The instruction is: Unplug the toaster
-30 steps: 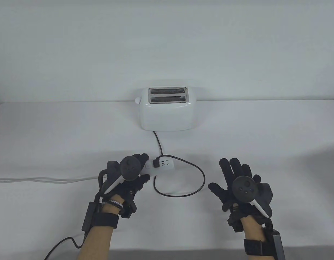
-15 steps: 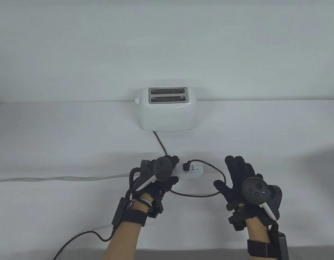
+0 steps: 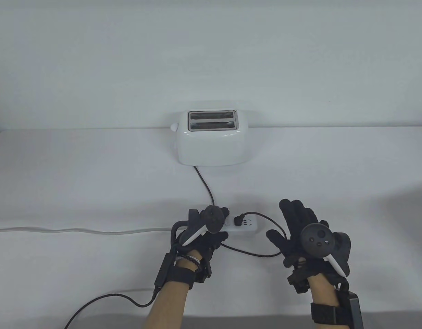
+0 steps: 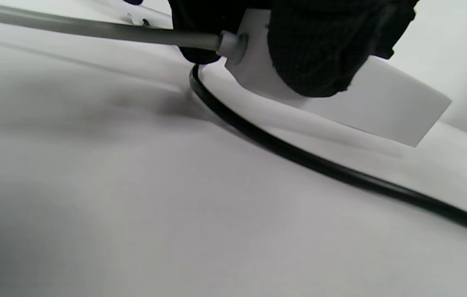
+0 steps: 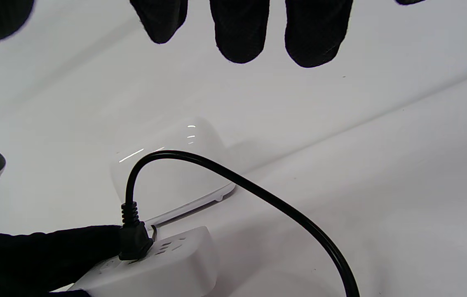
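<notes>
The white toaster (image 3: 212,138) stands at the table's far middle; it also shows in the right wrist view (image 5: 167,181). Its black cord (image 3: 259,254) loops to a black plug (image 3: 237,221) seated in a white power strip (image 3: 248,226). My left hand (image 3: 224,223) grips the strip's left end; in the left wrist view my fingers (image 4: 311,53) wrap the strip (image 4: 381,111), which is tilted off the table. My right hand (image 3: 281,222) is open and empty, just right of the strip. The right wrist view shows the plug (image 5: 134,241) upright in the strip (image 5: 175,264).
The strip's grey-white cable (image 3: 77,230) runs left across the table to its edge. A thin black glove lead (image 3: 104,301) curls near the front edge by my left forearm. The table's back edge meets a white wall behind the toaster.
My left hand has moved the power strip to the right and a little nearer, tightening the cord loop. My right hand has shifted slightly right and stays open.
</notes>
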Tool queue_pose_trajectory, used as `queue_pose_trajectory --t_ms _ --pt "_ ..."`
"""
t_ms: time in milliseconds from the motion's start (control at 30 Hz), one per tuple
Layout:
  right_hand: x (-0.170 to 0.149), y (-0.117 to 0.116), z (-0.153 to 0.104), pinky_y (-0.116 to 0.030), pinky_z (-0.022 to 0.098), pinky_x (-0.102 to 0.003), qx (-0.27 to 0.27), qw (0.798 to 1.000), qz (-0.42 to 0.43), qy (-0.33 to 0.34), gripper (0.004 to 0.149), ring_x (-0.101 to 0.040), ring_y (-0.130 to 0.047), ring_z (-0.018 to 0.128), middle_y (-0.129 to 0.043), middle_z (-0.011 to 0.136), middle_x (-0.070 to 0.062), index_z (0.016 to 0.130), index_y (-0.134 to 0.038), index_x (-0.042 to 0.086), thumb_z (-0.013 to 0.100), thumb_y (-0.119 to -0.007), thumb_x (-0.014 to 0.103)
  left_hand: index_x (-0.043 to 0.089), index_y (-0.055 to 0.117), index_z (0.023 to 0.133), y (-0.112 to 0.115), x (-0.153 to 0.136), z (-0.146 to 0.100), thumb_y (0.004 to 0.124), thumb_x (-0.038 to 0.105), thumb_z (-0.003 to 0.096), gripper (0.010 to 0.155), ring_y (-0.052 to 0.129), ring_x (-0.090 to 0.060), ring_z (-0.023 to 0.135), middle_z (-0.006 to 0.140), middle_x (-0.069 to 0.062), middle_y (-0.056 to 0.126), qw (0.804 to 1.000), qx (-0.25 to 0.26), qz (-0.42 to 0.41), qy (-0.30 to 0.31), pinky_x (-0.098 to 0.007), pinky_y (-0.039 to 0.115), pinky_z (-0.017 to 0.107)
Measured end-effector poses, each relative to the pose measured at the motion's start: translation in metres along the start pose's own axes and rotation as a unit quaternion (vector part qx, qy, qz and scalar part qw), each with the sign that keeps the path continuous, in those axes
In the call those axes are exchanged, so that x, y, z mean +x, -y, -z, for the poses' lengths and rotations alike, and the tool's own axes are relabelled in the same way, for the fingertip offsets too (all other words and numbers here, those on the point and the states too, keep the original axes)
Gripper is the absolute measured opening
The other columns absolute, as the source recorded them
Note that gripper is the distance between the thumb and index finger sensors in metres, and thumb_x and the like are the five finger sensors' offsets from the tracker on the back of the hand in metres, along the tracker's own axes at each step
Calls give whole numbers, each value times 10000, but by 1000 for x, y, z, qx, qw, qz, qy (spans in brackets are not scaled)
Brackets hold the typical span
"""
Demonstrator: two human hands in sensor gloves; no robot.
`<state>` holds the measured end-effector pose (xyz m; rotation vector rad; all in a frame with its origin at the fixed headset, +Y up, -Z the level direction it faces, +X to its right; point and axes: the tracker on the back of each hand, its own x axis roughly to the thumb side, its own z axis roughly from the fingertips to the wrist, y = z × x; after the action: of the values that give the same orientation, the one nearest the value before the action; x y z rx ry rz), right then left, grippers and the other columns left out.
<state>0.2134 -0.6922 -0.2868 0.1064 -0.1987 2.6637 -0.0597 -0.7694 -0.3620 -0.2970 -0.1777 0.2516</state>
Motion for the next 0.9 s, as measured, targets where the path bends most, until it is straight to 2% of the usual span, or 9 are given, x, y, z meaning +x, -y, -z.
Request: queue_pose_trajectory --t_ms 200,300,433,567,700,800,900 --pt "5 -7 2 -413 588 -814 12 1000 -28 4 920 -555 -579 973 -501 1151 -174 1092 -444 309 318 -685 744 521 346 1143 8 -2 3 779 490 491 784 461 -179 1215 1268 196 480 1000 -9 8 -17 -533 251 925" --pt "15 -17 6 -427 597 -805 19 997 -77 19 889 -535 -616 966 -545 1139 -158 1082 -487 288 330 -734 693 535 340 1137 9 -2 3 769 500 486 780 473 -194 1210 1268 210 484 1000 -7 16 -22 -566 277 920" --pt "40 -31 23 -528 615 -734 11 977 -208 51 795 -444 -740 921 -644 1090 -111 1044 -565 247 358 -806 567 540 333 1133 12 -2 1 764 501 482 781 493 -200 1206 1268 207 488 999 1 21 -26 -564 289 917" --pt "63 -36 38 -660 588 -614 -10 962 -261 83 643 -302 -907 766 -818 965 -76 937 -750 227 350 -865 463 551 345 1123 12 -4 1 775 509 477 778 505 -189 1204 1261 212 509 1000 4 14 -26 -564 296 918" --pt "81 -41 51 -705 562 -569 -5 947 -304 99 512 -229 -970 641 -949 811 -31 823 -874 246 336 -900 402 546 343 1126 12 -3 1 774 507 479 778 505 -186 1204 1263 204 508 1000 4 14 -26 -565 294 918" --pt "90 -44 56 -709 555 -565 4 938 -329 108 490 -212 -972 604 -970 758 -16 796 -898 243 330 -904 396 545 338 1128 12 -3 1 773 507 480 781 502 -190 1204 1263 208 506 1000 4 14 -25 -564 293 918" --pt "95 -53 60 -691 574 -573 35 923 -372 95 557 -223 -950 646 -942 793 -14 845 -859 242 323 -891 433 545 337 1127 12 -3 0 771 507 481 780 502 -189 1204 1264 206 503 1000 4 14 -25 -563 293 919"
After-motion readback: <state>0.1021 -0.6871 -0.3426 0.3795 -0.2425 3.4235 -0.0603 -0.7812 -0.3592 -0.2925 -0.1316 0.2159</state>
